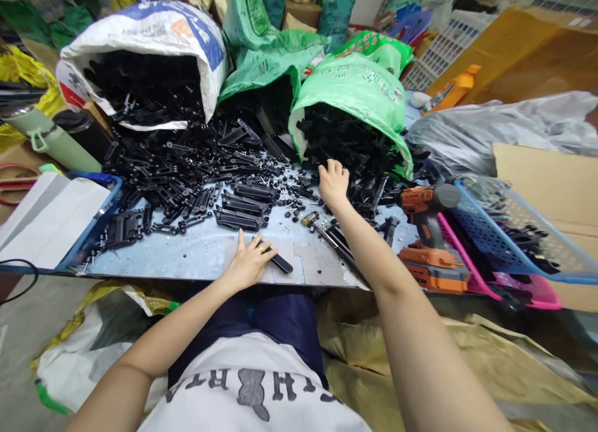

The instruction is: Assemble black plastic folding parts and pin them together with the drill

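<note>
My left hand lies flat near the table's front edge, fingers spread over a short black plastic bar. My right hand reaches far across the table into the black parts spilling from the green sack; its fingers curl down among them and what they hold is hidden. A neat stack of black bars lies between my hands. Loose black parts cover the back of the worn blue table.
A white sack full of black parts lies at the back left. An orange cordless drill rests at right beside blue and pink baskets. A green bottle and blue tray are at left. Bags lie under the table.
</note>
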